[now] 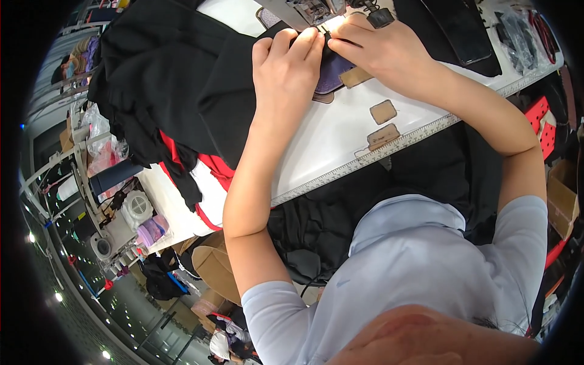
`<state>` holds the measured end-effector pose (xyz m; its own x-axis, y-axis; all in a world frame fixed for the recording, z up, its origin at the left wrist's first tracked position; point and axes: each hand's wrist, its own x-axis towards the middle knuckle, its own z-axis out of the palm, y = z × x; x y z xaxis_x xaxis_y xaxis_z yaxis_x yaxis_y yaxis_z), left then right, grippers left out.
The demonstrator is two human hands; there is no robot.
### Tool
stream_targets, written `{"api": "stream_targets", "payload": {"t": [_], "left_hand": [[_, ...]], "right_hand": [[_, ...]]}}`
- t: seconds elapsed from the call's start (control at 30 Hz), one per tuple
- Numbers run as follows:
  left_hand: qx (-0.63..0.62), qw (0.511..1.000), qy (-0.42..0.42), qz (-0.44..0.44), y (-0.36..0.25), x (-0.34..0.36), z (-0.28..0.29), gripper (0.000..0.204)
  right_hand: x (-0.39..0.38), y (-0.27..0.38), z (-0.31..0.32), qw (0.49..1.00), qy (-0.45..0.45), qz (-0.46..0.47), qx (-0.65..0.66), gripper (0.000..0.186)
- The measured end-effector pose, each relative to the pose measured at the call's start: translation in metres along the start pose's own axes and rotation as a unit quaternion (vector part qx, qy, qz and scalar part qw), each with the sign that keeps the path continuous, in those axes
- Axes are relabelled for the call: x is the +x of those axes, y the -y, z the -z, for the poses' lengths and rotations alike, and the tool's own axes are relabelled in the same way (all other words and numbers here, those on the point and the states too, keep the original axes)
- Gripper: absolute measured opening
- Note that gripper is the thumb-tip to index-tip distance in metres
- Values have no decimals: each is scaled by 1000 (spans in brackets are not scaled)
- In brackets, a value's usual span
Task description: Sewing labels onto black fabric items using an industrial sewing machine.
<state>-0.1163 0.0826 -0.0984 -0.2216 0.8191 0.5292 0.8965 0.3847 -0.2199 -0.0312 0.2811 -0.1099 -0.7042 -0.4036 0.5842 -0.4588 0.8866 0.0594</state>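
Observation:
Under the lit head of a sewing machine [310, 11], both my hands meet at the needle area. My left hand [286, 76] has its fingers bent and pressed down on black cloth [182, 79], just left of the presser foot. On the other side, my right hand [389, 53] pinches the cloth's edge close to the foot; its fingertips are partly hidden. The black cloth spreads in a large, loose pile to the left, with red and white parts [214, 170] hanging below it. Between my hands a purple piece [331, 76] shows on the white table.
Brown patches [383, 112] mark the white table [322, 146], whose near edge carries a measuring strip [365, 159]. A dark phone-like slab [465, 36] lies at the right on black cloth, beside a clear plastic bag [517, 42]. Another machine's motor [137, 207] stands at left.

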Motion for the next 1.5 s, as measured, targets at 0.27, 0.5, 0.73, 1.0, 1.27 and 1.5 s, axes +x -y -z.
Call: {"api": "stream_targets", "payload": {"t": [0.27, 0.5, 0.73, 1.0, 1.27, 1.5], "left_hand": [[22, 1000, 2, 1, -5, 2, -1, 28], [53, 999, 1, 9, -4, 2, -4, 29], [16, 1000, -1, 16, -7, 3, -1, 30], [-100, 988, -34, 116, 5, -10, 4, 17], [-675, 586, 15, 448, -9, -35, 87, 14], [-689, 581, 22, 433, -25, -30, 112, 14]], "right_hand": [[-1, -5, -6, 999, -36, 12, 21, 36], [1, -7, -7, 1000, -22, 2, -14, 32], [-2, -2, -10, 999, -22, -16, 31, 17], [-4, -2, -1, 993, -18, -16, 119, 20], [-7, 52, 48, 838, -73, -242, 483, 26], [6, 62, 68, 816, -22, -232, 530, 27]]}}
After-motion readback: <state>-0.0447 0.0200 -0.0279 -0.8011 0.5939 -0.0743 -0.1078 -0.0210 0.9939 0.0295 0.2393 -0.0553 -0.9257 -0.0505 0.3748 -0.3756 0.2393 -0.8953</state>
